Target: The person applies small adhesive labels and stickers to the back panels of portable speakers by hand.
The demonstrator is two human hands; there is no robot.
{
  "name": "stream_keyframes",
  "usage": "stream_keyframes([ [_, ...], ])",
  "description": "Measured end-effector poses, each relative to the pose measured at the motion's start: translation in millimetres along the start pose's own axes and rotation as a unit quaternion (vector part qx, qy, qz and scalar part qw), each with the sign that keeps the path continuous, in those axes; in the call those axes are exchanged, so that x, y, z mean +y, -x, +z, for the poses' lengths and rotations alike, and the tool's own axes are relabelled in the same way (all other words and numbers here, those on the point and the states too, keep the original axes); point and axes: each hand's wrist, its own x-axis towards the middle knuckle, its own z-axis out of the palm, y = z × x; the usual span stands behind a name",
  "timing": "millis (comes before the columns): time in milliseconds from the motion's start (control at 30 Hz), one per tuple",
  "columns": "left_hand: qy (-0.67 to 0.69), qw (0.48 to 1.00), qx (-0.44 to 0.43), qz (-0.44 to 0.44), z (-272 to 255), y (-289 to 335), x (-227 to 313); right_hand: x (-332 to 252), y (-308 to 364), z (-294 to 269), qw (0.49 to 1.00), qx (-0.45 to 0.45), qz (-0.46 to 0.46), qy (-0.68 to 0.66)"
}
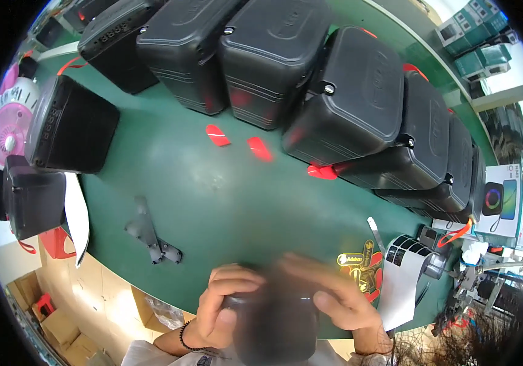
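Note:
Close to my body stands a black box-shaped speaker casing (276, 332), blurred by motion. My left hand (228, 305) grips its left side, with curled fingers over the edge and the thumb against the near face. Over its far right corner my right hand (337, 299) is stretched out, thumb apart from the fingers. Those fingers are smeared, and I see nothing between them. Right of the hands lie several black and gold oval label plates (365, 268) with red backing pieces among them. A roll of white paper with black labels (401, 268) sits beside them.
Several black speaker casings (359, 91) form an arc along the far and right side. More casings (75, 125) stand at the left, near a pink fan (11, 134). Red film pieces (259, 148) and dark grey strips (151, 238) lie on the green table (212, 189). Printed cartons (502, 198) stand right.

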Motion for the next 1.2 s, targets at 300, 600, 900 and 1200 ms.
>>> stream_keyframes([
  [300,-0.018,1.0,-0.011,0.022,0.0,-2.5,7.7,6.1,6.9,-2.9,0.995,-0.033,-0.069,0.069],
  [600,-0.004,0.999,0.035,-0.012,-3.0,6.5,1.6,-19.3,65.1,30.7,0.937,0.212,-0.095,0.261],
  [900,-0.354,0.921,-0.073,0.145,16.2,63.7,55.1,14.0,167.3,23.0,0.691,0.544,-0.24,0.411],
  [1200,-0.391,0.899,-0.045,0.192,21.4,53.5,33.0,77.6,174.4,30.7,0.783,0.356,-0.164,0.483],
])
